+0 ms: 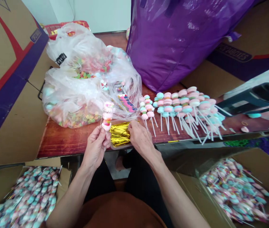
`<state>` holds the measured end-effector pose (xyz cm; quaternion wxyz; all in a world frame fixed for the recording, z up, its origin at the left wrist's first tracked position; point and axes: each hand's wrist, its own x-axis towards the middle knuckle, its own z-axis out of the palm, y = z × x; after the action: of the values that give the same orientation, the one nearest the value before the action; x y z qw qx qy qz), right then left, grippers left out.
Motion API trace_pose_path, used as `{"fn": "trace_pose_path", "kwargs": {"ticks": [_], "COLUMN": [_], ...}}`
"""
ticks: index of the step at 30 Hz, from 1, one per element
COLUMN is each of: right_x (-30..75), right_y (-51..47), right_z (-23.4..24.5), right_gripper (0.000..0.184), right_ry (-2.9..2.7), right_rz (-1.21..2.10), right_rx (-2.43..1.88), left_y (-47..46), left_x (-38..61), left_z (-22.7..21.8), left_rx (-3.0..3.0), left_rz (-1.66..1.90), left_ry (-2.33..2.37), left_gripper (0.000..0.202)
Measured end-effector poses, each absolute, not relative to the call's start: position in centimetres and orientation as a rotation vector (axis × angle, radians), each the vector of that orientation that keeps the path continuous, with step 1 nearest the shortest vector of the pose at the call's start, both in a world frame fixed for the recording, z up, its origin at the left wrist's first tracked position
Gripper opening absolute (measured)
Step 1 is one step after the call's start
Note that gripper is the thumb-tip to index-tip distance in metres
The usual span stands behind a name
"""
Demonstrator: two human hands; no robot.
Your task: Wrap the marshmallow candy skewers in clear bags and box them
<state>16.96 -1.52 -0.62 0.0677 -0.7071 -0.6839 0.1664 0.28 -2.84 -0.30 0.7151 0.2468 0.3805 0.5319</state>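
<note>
My left hand (96, 144) is closed around the stick of a marshmallow candy skewer (108, 115) and holds it upright, sweets at the top. Clear wrapping seems to cover the sweets. Just to the right, a clear plastic tub (119, 147) at the table's front edge holds a bundle of gold twist ties (120, 134). My right hand (141, 137) reaches over the tub's right side, its fingertips pinched at the ends of the ties. Past it lies a row of pink, white and blue marshmallow skewers (169, 103), their white sticks pointing toward me.
Clear bags of sweets (75, 91) stand behind the tub. A big purple bag (172, 41) and a dark tumbler (250, 98) are at the right. Cardboard boxes of finished skewers stand below, left (30, 193) and right (234, 190). A tall carton (11, 95) borders the left.
</note>
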Motion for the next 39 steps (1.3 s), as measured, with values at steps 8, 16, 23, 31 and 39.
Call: {"fn": "trace_pose_path", "kwargs": {"ticks": [8, 16, 23, 31, 39], "right_x": [16.6, 17.2, 17.2, 17.3, 18.0], "right_y": [-0.9, -0.6, -0.7, -0.3, -1.6], "right_z": [-1.0, -1.6, -1.2, -1.4, -0.9], "right_gripper": [0.027, 0.026, 0.028, 0.027, 0.019], "right_ry": [-2.261, -2.300, -2.342, -2.275, -1.600], "right_rz": [0.366, 0.278, 0.304, 0.298, 0.696], "right_rx": [-2.055, -2.070, -1.997, -1.970, -1.599], "left_y": [-2.4, -2.0, -1.7, -1.5, -1.2], "left_x": [0.8, 1.5, 1.6, 1.7, 2.1], "left_z": [0.1, 0.1, -0.4, -0.3, -0.2], "left_rx": [0.614, 0.623, 0.600, 0.589, 0.617], "left_rz": [1.195, 1.315, 1.299, 1.298, 1.296], "left_ry": [0.882, 0.917, 0.927, 0.914, 0.921], "left_gripper": [0.025, 0.030, 0.026, 0.025, 0.028]}}
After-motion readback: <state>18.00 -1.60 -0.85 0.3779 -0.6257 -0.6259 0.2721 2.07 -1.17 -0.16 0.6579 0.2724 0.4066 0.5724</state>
